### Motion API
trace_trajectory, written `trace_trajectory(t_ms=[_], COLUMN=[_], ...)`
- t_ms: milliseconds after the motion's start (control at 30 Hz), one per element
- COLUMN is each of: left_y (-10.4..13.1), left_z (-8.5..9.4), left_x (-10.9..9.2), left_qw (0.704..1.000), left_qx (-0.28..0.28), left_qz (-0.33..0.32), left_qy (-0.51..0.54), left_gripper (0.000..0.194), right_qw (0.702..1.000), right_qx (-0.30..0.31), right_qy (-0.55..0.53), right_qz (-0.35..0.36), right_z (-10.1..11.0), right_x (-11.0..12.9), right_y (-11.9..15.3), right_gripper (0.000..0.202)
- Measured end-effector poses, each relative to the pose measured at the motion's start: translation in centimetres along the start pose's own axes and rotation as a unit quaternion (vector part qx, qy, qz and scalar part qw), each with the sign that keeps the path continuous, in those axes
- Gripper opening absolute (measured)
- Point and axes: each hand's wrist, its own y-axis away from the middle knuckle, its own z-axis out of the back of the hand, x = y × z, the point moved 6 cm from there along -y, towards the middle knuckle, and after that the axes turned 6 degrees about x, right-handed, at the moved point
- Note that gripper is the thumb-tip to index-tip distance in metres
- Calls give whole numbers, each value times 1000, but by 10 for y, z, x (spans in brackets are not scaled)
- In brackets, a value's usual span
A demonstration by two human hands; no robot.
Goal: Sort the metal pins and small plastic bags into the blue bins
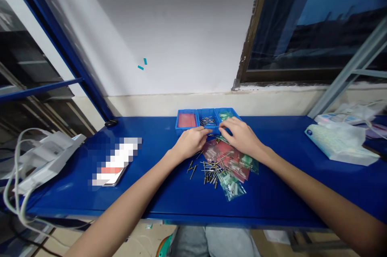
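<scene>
My left hand (pixel 192 143) is over the front edge of the blue bins, its fingers curled together. Whatever it pinches is too small to make out. Opposite it, my right hand (pixel 243 134) is bent with thumb and fingertips close together by the right bin (pixel 234 112); its contents between the fingers are hidden. Below both hands lies a loose pile of thin metal pins with thicker brass-coloured ends (pixel 211 172). Red plastic bags (pixel 222 150) and a green plastic bag (pixel 232 186) lie among them. Dark metal pins (pixel 207 121) sit in the middle bin (pixel 208 111).
A red bag (pixel 186 120) lies in the left bin (pixel 181 131). On the blue table (pixel 169 200) are a phone-like flat object, blurred out (pixel 117 164), a power strip with white cables (pixel 50 160) at left, and a tissue pack (pixel 335 140) at right. A wall stands behind.
</scene>
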Motion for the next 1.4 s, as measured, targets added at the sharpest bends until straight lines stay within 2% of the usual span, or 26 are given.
trace_trajectory(t_ms=[133,267,500,733,933,1033,1167,1400], left_y=[-9,-14,-12,-9,-8,-5,-1,2], left_z=[-15,-20,-18,-13,-13,-9,-3,3], left_x=[-1,4,11,13,12,7,-1,-13], left_qw=[995,993,989,991,987,990,996,999], left_qx=[58,82,93,69,89,78,32,-34], left_qz=[26,47,71,84,118,103,74,20], left_qy=[-71,-74,-92,-75,-70,-60,-44,-10], left_gripper=[39,36,29,22,24,22,17,12], right_qw=[998,997,996,995,995,996,996,996], right_qx=[55,75,85,89,96,88,74,60], right_qy=[13,12,6,10,13,4,-15,-32], right_qz=[12,16,17,35,33,34,42,65], right_z=[-14,-27,-30,-35,-34,-31,-28,-29], right_x=[2,-4,-3,3,7,10,13,14], right_y=[14,13,15,16,16,16,16,15], right_gripper=[17,16,19,19,20,21,24,16])
